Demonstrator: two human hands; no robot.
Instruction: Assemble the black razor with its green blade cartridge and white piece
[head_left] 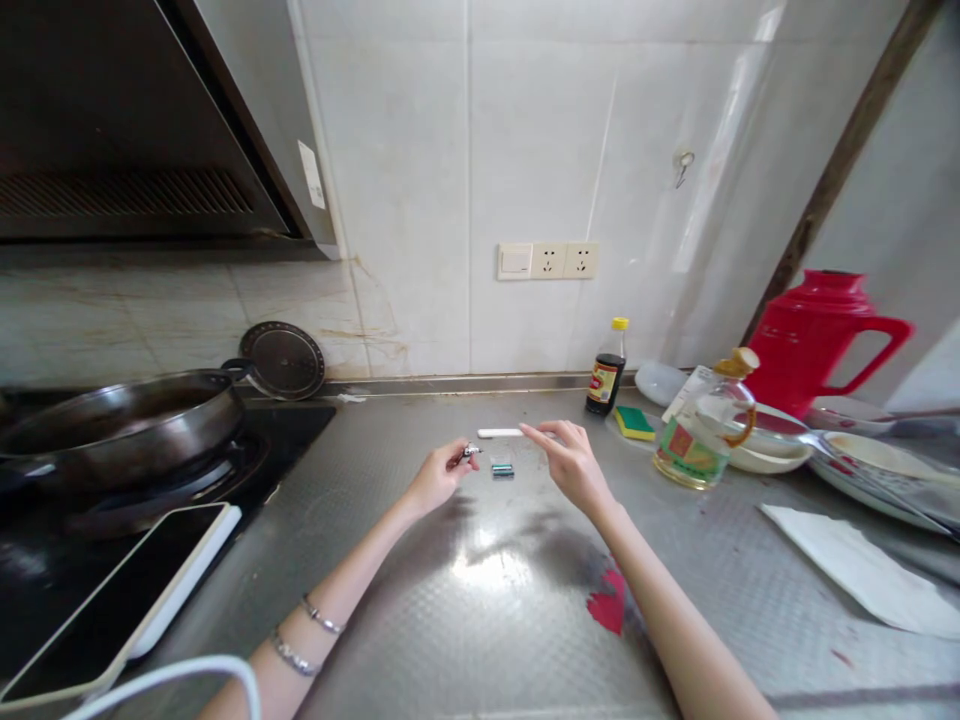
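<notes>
My left hand [441, 474] is closed in a pinch on a small black-and-white item with a thin dark tip [471, 452] pointing right; its exact kind is too small to make out. Just right of it, a little clear case with a teal and dark strip [502, 469] lies on the metal counter. Behind that case is a slim white stick, pen-like [499, 433], lying crosswise. My right hand [574, 465] is over the stick's right end, its index finger stretched out and touching or nearly touching it. The other fingers are loosely bent, partly hidden.
A pan [127, 430] sits on the stove at left, with a phone [112, 600] and white cable [187, 668] nearer. At right stand a soy sauce bottle [605, 372], sponge [634, 423], glass jug [691, 448], red thermos [806, 345] and dishes [885, 470].
</notes>
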